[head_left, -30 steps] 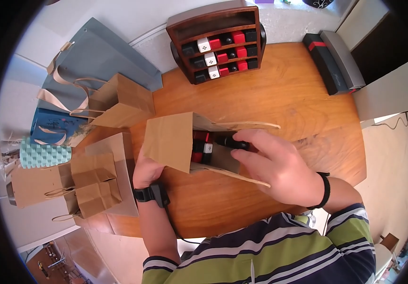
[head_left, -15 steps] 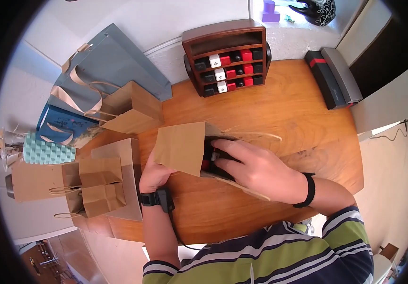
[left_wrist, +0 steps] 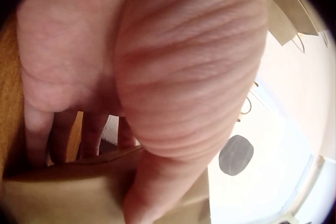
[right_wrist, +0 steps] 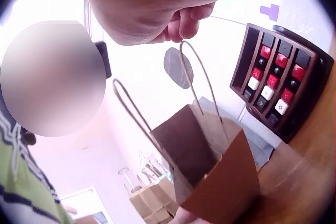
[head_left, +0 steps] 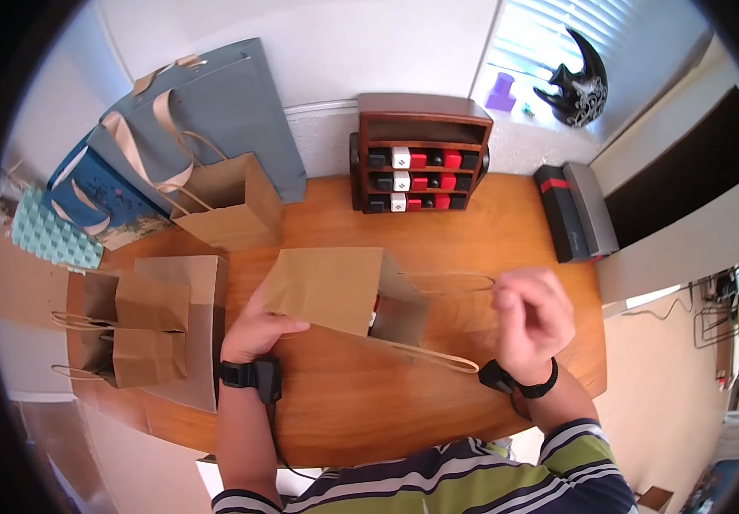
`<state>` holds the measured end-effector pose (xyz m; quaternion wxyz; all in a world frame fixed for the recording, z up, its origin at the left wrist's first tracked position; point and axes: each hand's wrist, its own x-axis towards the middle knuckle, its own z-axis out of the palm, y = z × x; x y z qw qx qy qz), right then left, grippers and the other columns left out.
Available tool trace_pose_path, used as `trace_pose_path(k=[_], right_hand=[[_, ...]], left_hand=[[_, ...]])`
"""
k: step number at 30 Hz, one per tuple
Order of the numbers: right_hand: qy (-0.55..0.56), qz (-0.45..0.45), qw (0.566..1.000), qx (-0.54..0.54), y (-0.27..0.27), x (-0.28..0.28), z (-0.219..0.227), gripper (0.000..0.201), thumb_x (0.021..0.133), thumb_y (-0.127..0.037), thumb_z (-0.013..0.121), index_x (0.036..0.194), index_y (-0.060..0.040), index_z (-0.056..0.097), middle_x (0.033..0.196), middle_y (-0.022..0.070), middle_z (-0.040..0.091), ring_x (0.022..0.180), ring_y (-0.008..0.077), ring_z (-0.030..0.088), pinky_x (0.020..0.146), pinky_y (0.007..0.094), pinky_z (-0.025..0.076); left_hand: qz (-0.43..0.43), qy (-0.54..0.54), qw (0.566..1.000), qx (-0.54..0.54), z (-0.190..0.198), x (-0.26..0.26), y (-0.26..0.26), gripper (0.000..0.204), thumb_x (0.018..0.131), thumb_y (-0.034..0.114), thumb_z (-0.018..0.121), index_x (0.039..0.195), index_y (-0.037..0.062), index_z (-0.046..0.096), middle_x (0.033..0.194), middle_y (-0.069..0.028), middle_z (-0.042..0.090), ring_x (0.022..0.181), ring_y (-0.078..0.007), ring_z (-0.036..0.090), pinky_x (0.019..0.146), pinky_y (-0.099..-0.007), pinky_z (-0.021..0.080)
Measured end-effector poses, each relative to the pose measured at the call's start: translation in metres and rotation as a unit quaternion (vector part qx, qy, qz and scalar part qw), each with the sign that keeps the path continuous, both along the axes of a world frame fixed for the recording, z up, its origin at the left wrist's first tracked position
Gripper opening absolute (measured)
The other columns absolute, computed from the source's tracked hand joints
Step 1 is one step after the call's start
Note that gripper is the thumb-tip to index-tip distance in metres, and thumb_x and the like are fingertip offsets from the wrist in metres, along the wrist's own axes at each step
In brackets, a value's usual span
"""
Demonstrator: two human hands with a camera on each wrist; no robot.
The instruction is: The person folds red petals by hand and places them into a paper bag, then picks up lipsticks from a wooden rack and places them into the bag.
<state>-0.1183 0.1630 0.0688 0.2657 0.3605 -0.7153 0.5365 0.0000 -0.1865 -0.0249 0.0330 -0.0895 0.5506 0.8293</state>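
In the head view a brown paper bag (head_left: 326, 287) lies tilted on the table, its mouth and two handles toward the right. Something red and white (head_left: 374, 313) shows just inside it. My left hand (head_left: 254, 332) grips the bag's lower left, thumb on the near side; the left wrist view shows the fingers behind the brown paper (left_wrist: 79, 198). My right hand (head_left: 534, 321) hangs in the air right of the bag's mouth, fingers curled, with nothing visible in them. The right wrist view shows those curled fingers (right_wrist: 184, 23) above the bag's handles.
A dark wooden rack (head_left: 425, 107) with red, white and black pieces stands at the back. Grey (head_left: 249, 111), blue (head_left: 112, 201) and brown bags (head_left: 254, 201) stand back left. More brown bags (head_left: 151, 343) lie on a flat box at left; long dark boxes (head_left: 562, 214) are at right.
My right hand has come out of the bag and moved right; the black object it held earlier is no longer visible. My left hand still grips the bag. The head view has shifted.
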Motion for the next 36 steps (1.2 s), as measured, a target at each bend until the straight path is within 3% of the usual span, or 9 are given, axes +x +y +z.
trace_pose_path(k=[3, 10, 13, 20, 24, 28, 30, 33, 36], right_hand=[[-0.122, -0.014, 0.987, -0.100, -0.005, -0.016, -0.001, 0.011, 0.098, 0.001, 0.068, 0.107, 0.0039, 0.073, 0.089, 0.0069, 0.067, 0.072, 0.0109, 0.060, 0.062, 0.0241, 0.048], [-0.290, -0.020, 0.957, -0.003, -0.022, -0.067, -0.005, 0.013, 0.099, -0.004, 0.071, 0.110, 0.0024, 0.072, 0.094, 0.0013, 0.066, 0.077, 0.0070, 0.060, 0.070, 0.0209, 0.049], [-0.220, -0.028, 0.974, 0.051, -0.036, -0.080, -0.013, 0.016, 0.097, -0.003, 0.073, 0.112, 0.0018, 0.072, 0.098, 0.0026, 0.067, 0.079, 0.0087, 0.061, 0.072, 0.0230, 0.050], [0.059, -0.100, 0.973, 0.199, -0.076, -0.094, -0.002, 0.026, 0.091, -0.002, 0.078, 0.116, -0.0011, 0.072, 0.105, 0.0091, 0.067, 0.091, 0.0168, 0.064, 0.076, 0.0283, 0.051], [0.038, -0.163, 0.979, 0.113, -0.083, -0.105, -0.007, 0.027, 0.096, -0.010, 0.075, 0.120, -0.0009, 0.071, 0.112, 0.0054, 0.067, 0.095, 0.0158, 0.061, 0.079, 0.0281, 0.050], [-0.032, -0.160, 0.986, -0.030, -0.078, -0.121, -0.020, 0.049, 0.099, -0.012, 0.072, 0.142, 0.0012, 0.054, 0.125, 0.0101, 0.059, 0.107, 0.0152, 0.055, 0.090, 0.0290, 0.049], [-0.090, -0.139, 0.984, -0.063, -0.068, -0.130, -0.029, 0.060, 0.099, -0.009, 0.071, 0.150, 0.0032, 0.042, 0.132, 0.0131, 0.054, 0.113, 0.0174, 0.054, 0.098, 0.0308, 0.047], [-0.224, -0.080, 0.957, -0.168, -0.055, -0.143, -0.047, 0.064, 0.097, -0.007, 0.072, 0.151, 0.0051, 0.040, 0.138, 0.0152, 0.053, 0.121, 0.0203, 0.057, 0.107, 0.0340, 0.045], [-0.322, -0.021, 0.935, -0.151, -0.043, -0.145, -0.059, 0.067, 0.098, -0.014, 0.074, 0.153, 0.0049, 0.042, 0.136, 0.0129, 0.058, 0.125, 0.0207, 0.056, 0.109, 0.0347, 0.044]], left_hand=[[-0.014, 0.007, 1.000, -0.008, 0.005, -0.003, 0.002, 0.100, 0.074, -0.008, 0.083, 0.161, 0.0021, 0.033, 0.154, -0.0065, 0.050, 0.143, -0.0198, 0.048, 0.116, -0.0368, 0.041], [-0.026, 0.029, 0.999, 0.024, 0.025, -0.004, 0.008, 0.104, 0.075, 0.001, 0.089, 0.162, 0.0026, 0.032, 0.159, -0.0068, 0.045, 0.145, -0.0200, 0.044, 0.120, -0.0368, 0.036], [-0.051, 0.045, 0.997, 0.026, 0.023, -0.006, 0.004, 0.103, 0.078, 0.003, 0.088, 0.163, 0.0031, 0.029, 0.158, -0.0074, 0.044, 0.146, -0.0187, 0.042, 0.115, -0.0351, 0.044], [-0.066, 0.091, 0.992, 0.051, 0.012, -0.009, -0.001, 0.100, 0.077, 0.003, 0.090, 0.160, 0.0019, 0.034, 0.156, -0.0068, 0.047, 0.145, -0.0178, 0.042, 0.119, -0.0334, 0.038], [-0.079, 0.089, 0.991, 0.064, 0.011, -0.010, -0.004, 0.098, 0.077, 0.004, 0.090, 0.159, 0.0015, 0.036, 0.155, -0.0074, 0.048, 0.145, -0.0180, 0.042, 0.118, -0.0333, 0.038], [-0.081, 0.088, 0.991, 0.061, 0.011, -0.011, -0.005, 0.101, 0.075, 0.004, 0.091, 0.159, 0.0009, 0.035, 0.155, -0.0073, 0.048, 0.145, -0.0179, 0.042, 0.119, -0.0334, 0.037], [-0.066, 0.100, 0.992, 0.032, 0.011, -0.011, -0.004, 0.102, 0.077, 0.005, 0.090, 0.160, 0.0002, 0.032, 0.156, -0.0098, 0.048, 0.146, -0.0200, 0.043, 0.119, -0.0345, 0.037], [-0.058, 0.085, 0.994, -0.018, 0.012, -0.011, -0.003, 0.104, 0.076, 0.004, 0.090, 0.161, -0.0001, 0.031, 0.157, -0.0097, 0.047, 0.147, -0.0203, 0.042, 0.120, -0.0345, 0.036], [-0.052, 0.056, 0.997, -0.024, 0.013, -0.010, -0.002, 0.104, 0.075, 0.001, 0.090, 0.161, 0.0001, 0.032, 0.157, -0.0081, 0.046, 0.146, -0.0199, 0.042, 0.120, -0.0346, 0.035]])
